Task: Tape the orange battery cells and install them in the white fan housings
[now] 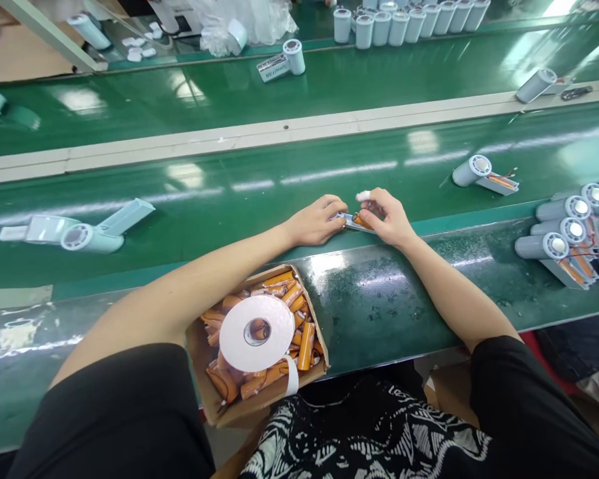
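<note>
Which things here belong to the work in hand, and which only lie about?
In the work: left hand, right hand, held part, box of orange cells, tape roll.
Lying about: fan at left, single fan, fan group at right, cylinders at back.

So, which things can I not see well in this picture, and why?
Head view only:
- The small part between the left hand and right hand: they cover most of it.
- Orange cells in the cardboard box: the tape roll hides many.
- Grey cylinders at the right: cut by the picture's edge.
- Label on the far pack: too small to read.
</note>
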Motion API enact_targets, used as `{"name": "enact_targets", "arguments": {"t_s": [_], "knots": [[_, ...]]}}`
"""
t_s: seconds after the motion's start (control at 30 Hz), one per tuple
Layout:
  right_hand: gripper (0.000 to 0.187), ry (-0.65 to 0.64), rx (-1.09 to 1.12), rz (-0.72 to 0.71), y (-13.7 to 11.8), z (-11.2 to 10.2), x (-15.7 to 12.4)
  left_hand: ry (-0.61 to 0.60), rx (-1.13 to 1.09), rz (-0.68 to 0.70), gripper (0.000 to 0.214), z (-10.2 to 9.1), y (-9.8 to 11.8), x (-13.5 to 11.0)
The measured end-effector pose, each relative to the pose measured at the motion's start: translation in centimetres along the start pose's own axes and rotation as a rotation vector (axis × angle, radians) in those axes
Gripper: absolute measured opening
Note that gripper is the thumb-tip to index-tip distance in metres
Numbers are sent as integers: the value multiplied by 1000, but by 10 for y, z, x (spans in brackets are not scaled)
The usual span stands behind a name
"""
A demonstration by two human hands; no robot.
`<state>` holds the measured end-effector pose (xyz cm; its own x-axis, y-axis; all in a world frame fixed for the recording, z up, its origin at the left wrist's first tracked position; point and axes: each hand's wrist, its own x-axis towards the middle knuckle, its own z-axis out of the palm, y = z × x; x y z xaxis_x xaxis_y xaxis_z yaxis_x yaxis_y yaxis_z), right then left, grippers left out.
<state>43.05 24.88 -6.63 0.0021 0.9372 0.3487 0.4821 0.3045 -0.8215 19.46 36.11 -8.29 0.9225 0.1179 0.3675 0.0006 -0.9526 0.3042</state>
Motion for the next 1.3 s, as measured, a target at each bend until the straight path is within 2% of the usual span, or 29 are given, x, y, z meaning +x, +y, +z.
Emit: {"name": "enact_targets", "arguments": {"t_s": [0.07, 0.13, 0.23, 0.4, 0.53, 0.63, 0.7, 0.8, 0.87, 0.9, 1.0, 1.07, 1.13, 1.17, 1.23, 1.27, 1.3], "knots": [[43, -104, -167, -122, -1, -8, 2, 9, 5, 8, 28, 1, 0, 3], [39, -207, -250, -180, -3, -12, 4, 6, -17, -1, 29, 3, 1, 7], [38, -317, -370, -211, -6, -15, 3, -10, -38, -22, 33, 3, 3, 11], [41, -402, -560, -263, -12, -21, -4, -67, -102, -18, 37, 3, 4, 12], [35, -518, -781, -275, -28, -28, -1, -63, -130, 28, 35, 5, 0, 22], [33, -647, -976, -256, -47, -29, 5, -119, -52, 99, 38, -6, 2, 34], [36, -709, -1042, -226, -57, -31, 6, -164, 24, 86, 35, -29, 14, 31], [39, -702, -1041, -145, -55, -37, 3, -120, 103, -118, 37, -78, 57, -9], [39, -596, -1000, -103, -43, -40, 0, -35, 114, -289, 35, -108, 106, -53], [39, -519, -977, -89, -36, -41, -1, -8, 113, -333, 32, -119, 133, -77], [38, -347, -936, -24, -20, -42, -1, -50, 143, -332, 32, -132, 204, -142], [38, -343, -947, 21, -21, -44, 1, -129, 238, -374, 38, -129, 234, -169], [38, -349, -986, 16, -36, -47, 2, -163, 330, -403, 41, -122, 250, -182], [39, -318, -995, 4, -50, -48, 0, -139, 362, -403, 42, -119, 256, -183], [41, -229, -906, 4, -90, -45, -11, -1, 410, -398, 40, -116, 265, -182], [44, -215, -785, 19, -114, -40, -20, 96, 435, -401, 38, -116, 270, -180], [47, -253, -618, 45, -139, -32, -33, 194, 463, -403, 36, -116, 276, -178]]}}
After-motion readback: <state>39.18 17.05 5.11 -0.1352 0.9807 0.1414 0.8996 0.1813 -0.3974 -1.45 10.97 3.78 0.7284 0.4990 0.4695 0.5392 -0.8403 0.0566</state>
